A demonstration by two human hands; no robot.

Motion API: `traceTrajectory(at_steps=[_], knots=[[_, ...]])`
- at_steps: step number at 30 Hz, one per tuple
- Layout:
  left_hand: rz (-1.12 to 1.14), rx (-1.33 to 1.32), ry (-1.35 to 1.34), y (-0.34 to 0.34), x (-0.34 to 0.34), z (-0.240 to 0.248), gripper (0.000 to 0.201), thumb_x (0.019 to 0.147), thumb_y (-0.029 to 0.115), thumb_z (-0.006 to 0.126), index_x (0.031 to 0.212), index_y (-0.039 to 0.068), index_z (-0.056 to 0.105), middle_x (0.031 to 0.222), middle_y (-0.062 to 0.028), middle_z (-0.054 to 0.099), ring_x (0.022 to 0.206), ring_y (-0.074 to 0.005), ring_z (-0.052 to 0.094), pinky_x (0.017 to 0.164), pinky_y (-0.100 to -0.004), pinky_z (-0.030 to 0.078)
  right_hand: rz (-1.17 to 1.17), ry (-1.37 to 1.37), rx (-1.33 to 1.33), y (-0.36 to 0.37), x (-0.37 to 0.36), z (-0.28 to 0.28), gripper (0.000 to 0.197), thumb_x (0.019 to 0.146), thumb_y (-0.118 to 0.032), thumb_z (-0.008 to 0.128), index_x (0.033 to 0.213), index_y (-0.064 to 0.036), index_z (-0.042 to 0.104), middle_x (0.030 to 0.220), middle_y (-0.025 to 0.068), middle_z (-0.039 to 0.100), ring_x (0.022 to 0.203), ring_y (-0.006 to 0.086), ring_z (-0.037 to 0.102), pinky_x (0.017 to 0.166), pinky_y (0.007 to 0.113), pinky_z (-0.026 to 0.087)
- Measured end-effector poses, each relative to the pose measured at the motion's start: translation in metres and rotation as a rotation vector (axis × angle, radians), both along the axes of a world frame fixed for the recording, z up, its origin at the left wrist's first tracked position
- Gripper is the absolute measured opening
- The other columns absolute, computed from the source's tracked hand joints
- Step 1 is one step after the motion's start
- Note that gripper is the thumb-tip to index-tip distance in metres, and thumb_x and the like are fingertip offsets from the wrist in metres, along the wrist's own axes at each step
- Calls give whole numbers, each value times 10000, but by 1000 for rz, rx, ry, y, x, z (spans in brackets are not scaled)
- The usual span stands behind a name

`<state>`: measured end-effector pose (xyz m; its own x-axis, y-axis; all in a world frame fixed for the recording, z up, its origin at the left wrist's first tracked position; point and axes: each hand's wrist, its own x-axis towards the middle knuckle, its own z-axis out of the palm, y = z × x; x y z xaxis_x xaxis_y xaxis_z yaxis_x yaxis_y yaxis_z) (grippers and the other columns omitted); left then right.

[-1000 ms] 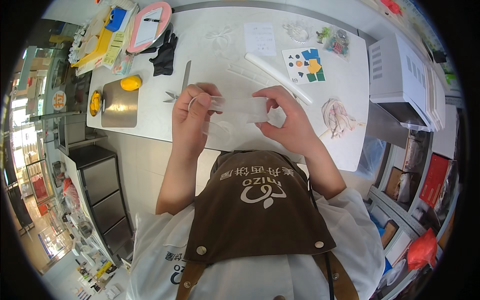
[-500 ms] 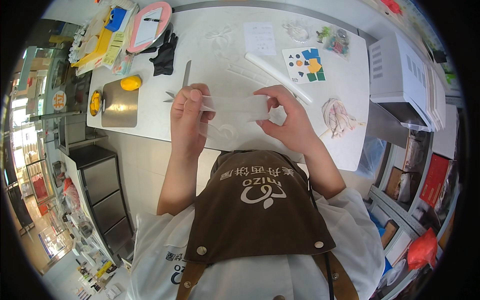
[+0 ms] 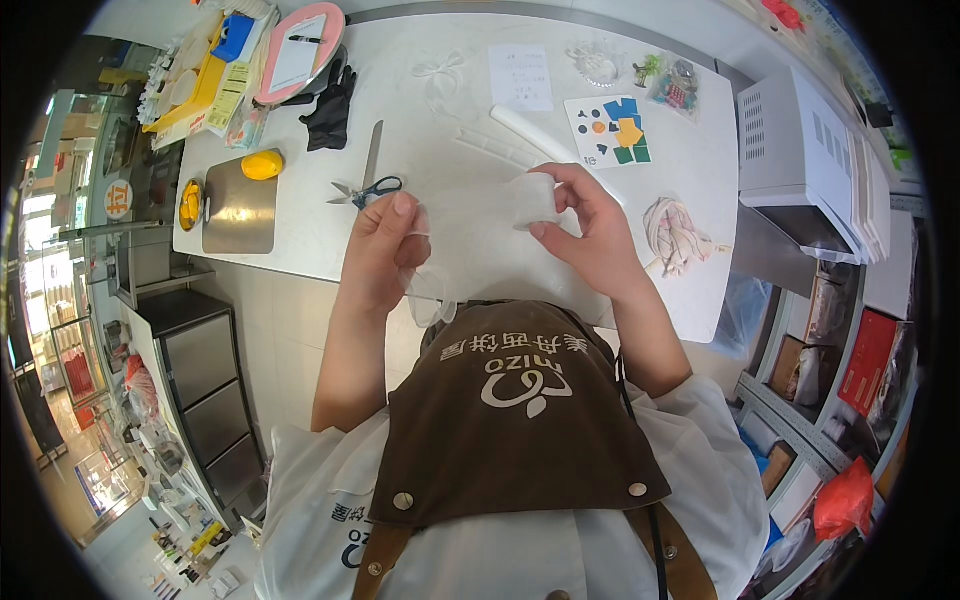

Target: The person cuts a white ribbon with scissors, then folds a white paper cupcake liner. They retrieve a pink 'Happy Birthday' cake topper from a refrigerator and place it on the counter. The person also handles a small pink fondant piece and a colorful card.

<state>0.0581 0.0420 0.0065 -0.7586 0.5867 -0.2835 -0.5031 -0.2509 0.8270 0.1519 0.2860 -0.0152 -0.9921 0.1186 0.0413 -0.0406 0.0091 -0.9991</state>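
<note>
My left hand (image 3: 385, 240) is pinched closed on one part of a sheer white ribbon (image 3: 432, 295), whose loose curls hang below my fingers, over the table's front edge. To the right, my right hand (image 3: 595, 230) grips a rolled part of the white ribbon (image 3: 536, 200) between thumb and fingers. Whether a see-through strip joins the two hands is hard to tell. Just beyond my left hand lie scissors (image 3: 378, 189) with dark blue handles, blades spread to the left. A long metal blade (image 3: 375, 150) lies beside them.
On the white table (image 3: 420, 160) are a white roll (image 3: 575, 168), a white bow (image 3: 440, 72), a sheet of coloured cut-outs (image 3: 608, 130), a bundled cloth (image 3: 675, 235), black gloves (image 3: 330, 112) and a metal board (image 3: 238, 215). A white boxy appliance (image 3: 800, 150) stands at right.
The ribbon stretched between my hands has slackened or parted, and its curls hang lower at the left. My left hand has dropped slightly, uncovering the scissors' handles. My right hand has turned, showing the rolled ribbon.
</note>
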Motion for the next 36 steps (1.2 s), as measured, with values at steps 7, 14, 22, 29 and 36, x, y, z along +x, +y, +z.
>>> traceTrajectory(at_steps=[7, 14, 22, 29, 36], knots=[[-207, -67, 5, -14, -7, -7, 353, 927, 389, 686, 781, 85, 582, 689, 62, 473, 555, -54, 345, 520, -231, 273, 56, -22, -217, 4, 3, 0, 560, 790, 104, 662, 1320, 8, 506, 1230, 48, 550, 1109, 130, 534, 964, 278, 424], [37, 111, 41, 11, 1, -12, 238, 929, 209, 638, 737, 114, 535, 815, -8, 527, 723, -131, 495, 670, -264, 393, 118, 93, -348, -3, 3, 2, 579, 789, 77, 724, 1320, -13, 511, 1154, 14, 578, 932, 106, 498, 895, 264, 429], [-92, 106, 120, 26, 19, -24, 283, 911, 79, 653, 687, 106, 482, 740, -13, 549, 674, -108, 513, 635, -254, 400, 100, 113, -575, -7, 5, 2, 599, 834, -4, 725, 1362, -28, 445, 1239, 65, 571, 1188, 180, 539, 1002, 332, 438], [-184, -182, 183, 41, 31, -18, 191, 928, 203, 699, 830, 46, 652, 796, 7, 621, 739, -63, 534, 681, -237, 410, 158, 124, -697, -27, 3, -2, 602, 910, -222, 717, 1387, -86, 374, 1332, 162, 559, 1173, 211, 560, 973, 348, 459], [-155, -173, 326, 43, 34, -14, 270, 986, 253, 625, 962, -7, 694, 859, -17, 644, 816, -91, 550, 726, -258, 440, 169, 138, -699, -37, 2, -4, 633, 964, -384, 633, 1417, -96, 299, 1352, 166, 549, 1157, 208, 563, 952, 353, 447]])
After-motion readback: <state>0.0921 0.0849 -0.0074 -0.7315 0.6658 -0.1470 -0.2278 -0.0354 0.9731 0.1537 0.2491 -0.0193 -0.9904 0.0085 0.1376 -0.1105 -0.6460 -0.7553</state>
